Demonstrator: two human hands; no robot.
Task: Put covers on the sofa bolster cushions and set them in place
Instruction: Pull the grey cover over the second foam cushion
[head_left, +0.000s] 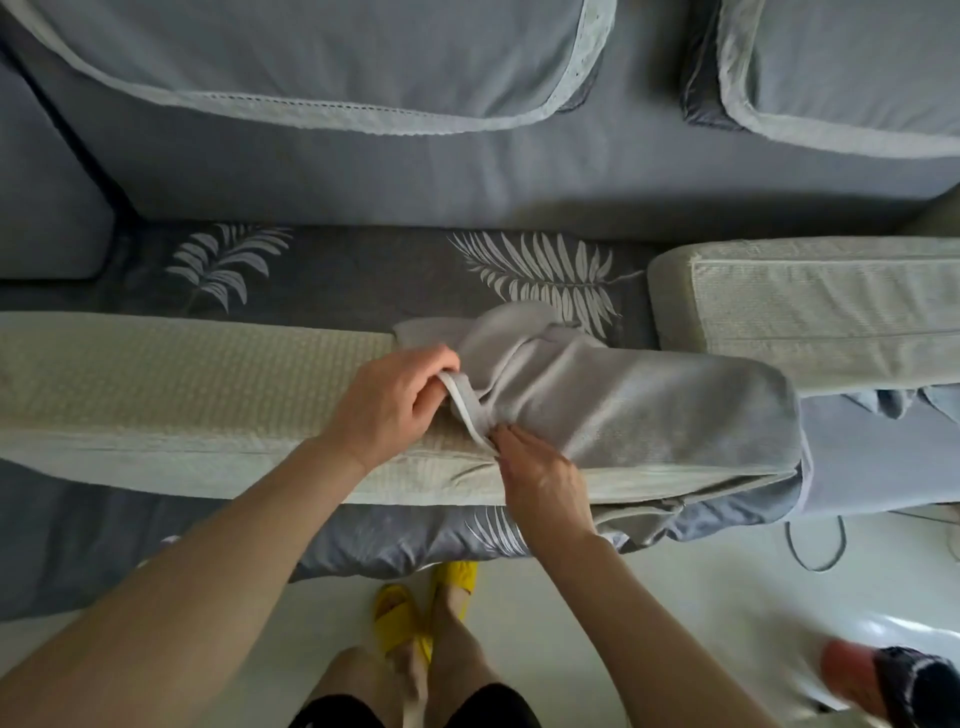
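A long beige bolster cushion (171, 395) lies across the sofa seat in front of me. A grey cover (639, 410) is pulled over its right end and bunched near the middle. My left hand (400, 400) grips the cover's white-edged opening on top of the cushion. My right hand (540, 483) pinches the same edge at the cushion's front side. A second beige bolster (810, 306), bare of any cover, lies at the right on the seat.
The sofa seat (343, 270) has a dark grey leaf-print cover. Two large grey back cushions (322, 57) lean at the rear. My feet in yellow slippers (400, 618) stand on the pale floor. A cable (815, 545) and another person's foot (883, 680) are at the lower right.
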